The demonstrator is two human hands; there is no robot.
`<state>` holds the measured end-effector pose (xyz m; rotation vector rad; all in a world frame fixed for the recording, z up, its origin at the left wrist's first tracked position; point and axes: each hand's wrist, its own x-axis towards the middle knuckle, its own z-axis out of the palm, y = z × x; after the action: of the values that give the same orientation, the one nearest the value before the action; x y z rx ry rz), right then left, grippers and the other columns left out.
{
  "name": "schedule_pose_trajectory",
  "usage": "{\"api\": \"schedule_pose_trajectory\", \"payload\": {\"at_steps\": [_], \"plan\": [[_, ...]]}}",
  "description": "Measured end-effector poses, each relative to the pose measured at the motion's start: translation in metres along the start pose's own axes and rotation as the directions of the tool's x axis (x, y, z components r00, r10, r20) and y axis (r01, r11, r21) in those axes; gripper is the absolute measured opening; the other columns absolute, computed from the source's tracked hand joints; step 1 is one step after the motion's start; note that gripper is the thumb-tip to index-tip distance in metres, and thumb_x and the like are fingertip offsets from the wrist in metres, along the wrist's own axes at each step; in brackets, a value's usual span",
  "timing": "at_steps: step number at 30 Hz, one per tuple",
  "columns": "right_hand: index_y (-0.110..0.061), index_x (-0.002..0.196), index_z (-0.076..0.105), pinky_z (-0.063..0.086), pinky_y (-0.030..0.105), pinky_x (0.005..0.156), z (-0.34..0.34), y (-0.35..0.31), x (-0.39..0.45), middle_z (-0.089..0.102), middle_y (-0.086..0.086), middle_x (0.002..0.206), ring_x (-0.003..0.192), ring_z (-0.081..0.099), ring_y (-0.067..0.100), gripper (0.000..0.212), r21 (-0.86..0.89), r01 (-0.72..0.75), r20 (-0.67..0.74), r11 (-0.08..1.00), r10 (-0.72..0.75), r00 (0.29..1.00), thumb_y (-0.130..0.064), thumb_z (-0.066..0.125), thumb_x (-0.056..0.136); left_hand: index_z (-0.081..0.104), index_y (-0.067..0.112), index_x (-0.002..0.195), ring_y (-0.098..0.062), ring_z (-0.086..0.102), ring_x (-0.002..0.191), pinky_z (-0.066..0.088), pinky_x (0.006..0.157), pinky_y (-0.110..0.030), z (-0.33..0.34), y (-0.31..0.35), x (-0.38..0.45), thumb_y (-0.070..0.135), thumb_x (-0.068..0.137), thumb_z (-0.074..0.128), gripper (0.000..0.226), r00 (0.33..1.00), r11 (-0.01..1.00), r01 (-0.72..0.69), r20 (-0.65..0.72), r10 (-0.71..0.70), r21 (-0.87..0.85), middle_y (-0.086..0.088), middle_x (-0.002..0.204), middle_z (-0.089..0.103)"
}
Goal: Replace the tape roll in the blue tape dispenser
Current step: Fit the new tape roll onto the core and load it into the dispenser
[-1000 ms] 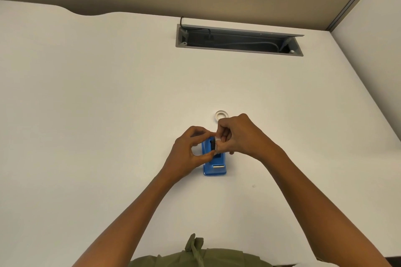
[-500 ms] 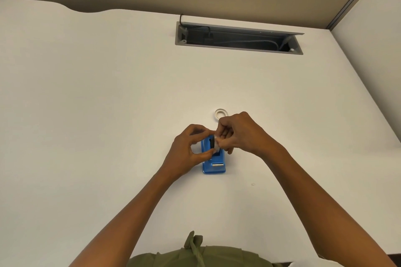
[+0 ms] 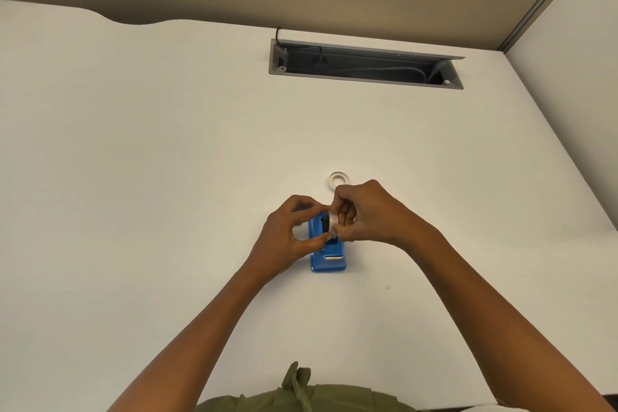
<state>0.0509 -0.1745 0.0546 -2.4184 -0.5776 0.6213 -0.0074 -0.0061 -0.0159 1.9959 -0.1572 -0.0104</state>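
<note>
Head view looks down on a white desk (image 3: 167,177), where both hands meet over the blue tape dispenser (image 3: 328,261) and cover most of its far end, so only its near end, with a small metal cutter bar (image 3: 333,257) across it, shows clearly. The left hand (image 3: 287,237) curls with thumb and fingers pinched around a black hub piece (image 3: 323,223) at the dispenser's well; the right hand (image 3: 368,214) pinches a clear tape roll (image 3: 332,221) held on edge right beside that hub, just above the dispenser. How the roll and hub fit together is hidden behind the fingers. The roll looks pale and translucent, hard to separate from the skin around it. A second ring, an empty-looking whitish tape core (image 3: 338,179), lies flat on the desk just beyond the right hand's knuckles, its near edge partly covered. Farther back an open grey cable tray (image 3: 366,63) is set into the desk, with dark cords inside. Green fabric (image 3: 301,395) is cut off at the bottom edge. No writing or brand can be read on anything.
</note>
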Motion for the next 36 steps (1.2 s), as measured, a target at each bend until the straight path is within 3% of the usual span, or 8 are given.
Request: {"api": "schedule_pose_trajectory", "payload": {"at_steps": [3,9,15,18,30,36], "plan": [[-0.013,0.077,0.059,0.059,0.031,0.061,0.000,-0.001,0.005,0.069,0.006,0.069,0.059,0.069,0.021,0.021,0.016,-0.028,0.017,0.999,0.027,0.999,-0.003,0.072,0.063,0.062,0.025,0.115,0.014,0.047,0.101,0.038,0.082,-0.002,0.000,0.000,0.000,0.023,0.076,0.074,0.041,1.000,1.000,-0.002,-0.003,0.002,0.008,0.015,0.109,0.051],[-0.007,0.073,0.060,0.061,0.032,0.056,-0.005,-0.006,0.011,0.068,0.008,0.066,0.052,0.069,0.022,0.021,0.042,-0.064,0.078,0.997,0.061,0.995,0.004,0.074,0.062,0.063,0.027,0.114,0.011,0.048,0.102,0.038,0.083,-0.003,-0.001,-0.001,0.001,0.026,0.075,0.074,0.041,1.000,1.000,-0.009,-0.002,0.009,0.006,0.018,0.108,0.051],[-0.004,0.070,0.060,0.054,0.020,0.048,-0.007,-0.008,0.015,0.064,0.000,0.063,0.043,0.066,0.011,0.018,0.059,-0.062,0.091,0.996,0.056,0.994,0.005,0.074,0.064,0.062,0.027,0.115,0.015,0.046,0.101,0.037,0.082,-0.001,-0.001,-0.002,0.001,0.030,0.075,0.074,0.041,1.000,0.999,-0.004,0.004,0.004,0.032,0.028,0.107,0.047],[-0.004,0.070,0.060,0.053,0.019,0.048,-0.008,-0.007,0.015,0.067,0.004,0.062,0.045,0.067,0.011,0.017,0.092,-0.070,0.103,0.993,0.060,0.993,0.006,0.073,0.066,0.063,0.027,0.114,0.016,0.046,0.101,0.036,0.081,0.000,-0.001,-0.003,0.002,0.030,0.075,0.074,0.041,1.000,0.999,-0.009,0.005,0.008,0.031,0.025,0.107,0.049],[0.000,0.074,0.063,0.060,0.027,0.055,-0.004,-0.003,0.009,0.070,0.017,0.068,0.048,0.068,0.016,0.008,0.117,-0.032,0.051,0.993,0.026,0.998,0.006,0.066,0.071,0.062,0.023,0.116,0.006,0.050,0.100,0.037,0.081,0.001,0.001,-0.002,0.002,0.029,0.075,0.074,0.043,1.000,0.999,0.008,0.001,-0.008,0.044,0.012,0.111,0.052],[-0.001,0.078,0.064,0.062,0.034,0.062,-0.006,-0.002,0.007,0.072,0.017,0.071,0.055,0.071,0.023,0.004,0.114,-0.017,0.024,0.993,0.014,1.000,0.001,0.060,0.076,0.062,0.023,0.116,0.010,0.049,0.101,0.037,0.082,-0.001,0.000,-0.002,0.002,0.026,0.075,0.075,0.043,1.000,0.999,0.005,0.004,-0.005,0.034,0.013,0.111,0.052]]}}
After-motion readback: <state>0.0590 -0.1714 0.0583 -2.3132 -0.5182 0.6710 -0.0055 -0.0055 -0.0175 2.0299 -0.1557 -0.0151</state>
